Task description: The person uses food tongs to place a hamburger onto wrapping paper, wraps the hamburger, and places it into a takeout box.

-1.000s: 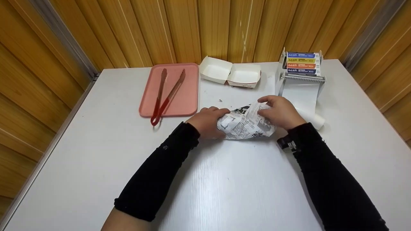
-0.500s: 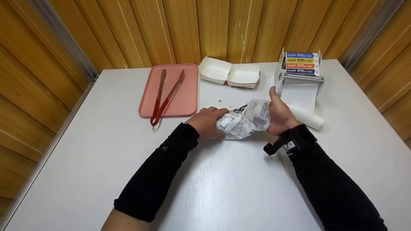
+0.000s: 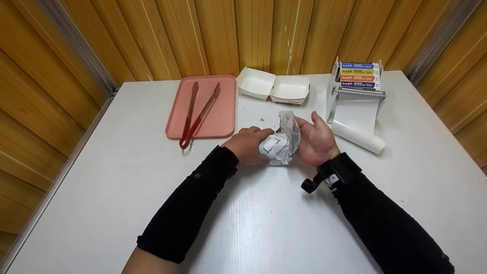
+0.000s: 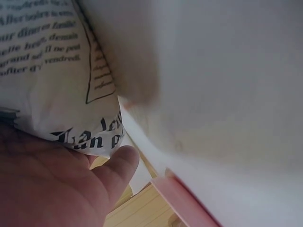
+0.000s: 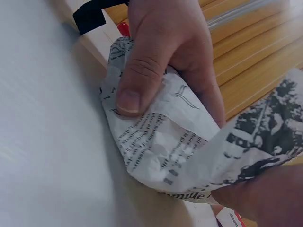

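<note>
A: Here, where did the newsprint-wrapped bundle (image 3: 279,146) lie?

B: On the white table (image 3: 114,160), just in front of the pink tray (image 3: 224,114), between my two hands. My left hand (image 3: 245,146) gripped its left end, fingers curled over the paper. My right hand (image 3: 315,139) stood palm-inward against the right side, fingers nearly straight, pressing the loose paper flap (image 3: 289,121) upright.

A: Which way did the bundle run?

B: Left to right, so the free flap lay nearest my right hand.

A: Any legible writing?

B: The wrap (image 5: 161,142) carried French-looking newsprint; I read "dîner" and "vendredi" (image 4: 42,47). The dispenser (image 3: 357,82) behind held coloured label strips, too small to read. The red tongs (image 3: 198,110) and the open paper box (image 3: 272,89) were well apart.
</note>
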Demonstrator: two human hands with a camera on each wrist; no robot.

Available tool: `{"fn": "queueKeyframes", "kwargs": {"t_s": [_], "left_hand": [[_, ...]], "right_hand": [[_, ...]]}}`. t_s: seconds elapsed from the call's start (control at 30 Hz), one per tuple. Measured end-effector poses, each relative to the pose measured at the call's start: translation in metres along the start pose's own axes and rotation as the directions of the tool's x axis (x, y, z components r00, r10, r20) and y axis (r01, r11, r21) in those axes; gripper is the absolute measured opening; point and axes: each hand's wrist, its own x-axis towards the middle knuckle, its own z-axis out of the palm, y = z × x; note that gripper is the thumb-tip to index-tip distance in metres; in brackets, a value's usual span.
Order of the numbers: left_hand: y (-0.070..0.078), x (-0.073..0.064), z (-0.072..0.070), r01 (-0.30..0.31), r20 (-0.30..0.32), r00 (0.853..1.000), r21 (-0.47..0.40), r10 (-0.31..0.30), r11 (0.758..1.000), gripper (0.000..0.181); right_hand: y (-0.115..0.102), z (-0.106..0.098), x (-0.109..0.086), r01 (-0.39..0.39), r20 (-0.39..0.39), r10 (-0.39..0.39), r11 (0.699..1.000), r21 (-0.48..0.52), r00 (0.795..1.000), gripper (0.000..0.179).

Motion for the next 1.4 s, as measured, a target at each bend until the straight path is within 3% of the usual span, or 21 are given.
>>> {"fn": "queueKeyframes", "kwargs": {"t_s": [0.1, 0.27, 0.37, 0.43, 0.57, 0.67, 0.73, 0.83, 0.93, 0.97, 1.07, 1.13, 1.23, 1.3, 1.4], "left_hand": [[0.0, 0.0, 0.001, -0.004, -0.001, 1.0, -0.005, 0.004, 1.0, 0.091], [0.003, 0.001, 0.003, -0.009, 0.002, 1.0, -0.017, 0.009, 1.0, 0.091], [0.005, 0.002, 0.004, -0.008, 0.003, 1.0, -0.015, 0.008, 1.0, 0.09], [0.007, 0.002, 0.005, -0.005, 0.006, 1.0, -0.008, 0.005, 1.0, 0.089], [0.01, 0.001, 0.005, 0.018, 0.011, 1.0, -0.03, -0.018, 0.999, 0.093], [0.012, 0.003, 0.004, -0.003, 0.022, 1.0, -0.032, 0.004, 0.999, 0.097], [0.012, 0.005, 0.003, -0.072, 0.033, 0.997, 0.0, 0.072, 0.997, 0.092], [0.012, 0.011, 0.003, -0.23, 0.059, 0.973, 0.105, 0.225, 0.968, 0.077], [0.01, 0.014, 0.004, -0.294, 0.091, 0.955, 0.193, 0.282, 0.936, 0.069], [0.009, 0.014, 0.004, -0.297, 0.092, 0.954, 0.188, 0.284, 0.936, 0.07], [0.004, 0.008, 0.003, -0.258, 0.09, 0.963, 0.038, 0.253, 0.966, 0.08], [-0.002, 0.002, 0.002, -0.205, 0.083, 0.972, -0.149, 0.219, 0.967, 0.085], [-0.009, -0.005, 0.001, -0.131, 0.063, 0.984, -0.379, 0.166, 0.916, 0.09], [-0.011, -0.005, 0.002, -0.132, 0.045, 0.984, -0.456, 0.172, 0.88, 0.087], [-0.011, -0.001, 0.002, -0.185, 0.017, 0.975, -0.478, 0.22, 0.858, 0.09]], "right_hand": [[0.007, 0.003, 0.003, -0.012, -0.131, 0.008, 0.999, -0.031, 0.991, 0.06], [0.021, 0.014, 0.009, -0.076, -0.216, 0.048, 0.989, -0.125, 0.975, 0.053], [0.029, 0.024, 0.01, -0.077, -0.262, 0.005, 0.961, -0.266, 0.965, 0.058], [0.033, 0.03, 0.011, -0.073, -0.31, -0.05, 0.925, -0.373, 0.949, 0.058], [0.038, 0.037, 0.01, -0.099, -0.321, -0.118, 0.806, -0.583, 0.94, 0.06], [0.039, 0.037, 0.01, -0.151, -0.301, -0.123, 0.653, -0.742, 0.946, 0.061], [0.039, 0.037, 0.009, -0.174, -0.276, -0.101, 0.559, -0.81, 0.956, 0.063], [0.038, 0.036, 0.008, -0.182, -0.232, -0.061, 0.442, -0.878, 0.971, 0.069], [0.036, 0.035, 0.007, -0.164, -0.19, -0.031, 0.38, -0.91, 0.981, 0.079], [0.036, 0.034, 0.007, -0.157, -0.179, -0.027, 0.357, -0.921, 0.984, 0.083], [0.034, 0.032, 0.006, -0.147, -0.158, -0.015, 0.288, -0.946, 0.987, 0.087], [0.033, 0.031, 0.006, -0.142, -0.15, -0.011, 0.256, -0.956, 0.989, 0.087], [0.032, 0.031, 0.006, -0.151, -0.153, 0.006, 0.22, -0.964, 0.988, 0.086], [0.032, 0.032, 0.005, -0.153, -0.153, 0.015, 0.194, -0.969, 0.988, 0.087], [0.032, 0.035, 0.004, -0.146, -0.142, 0.032, 0.152, -0.978, 0.989, 0.087]]}}
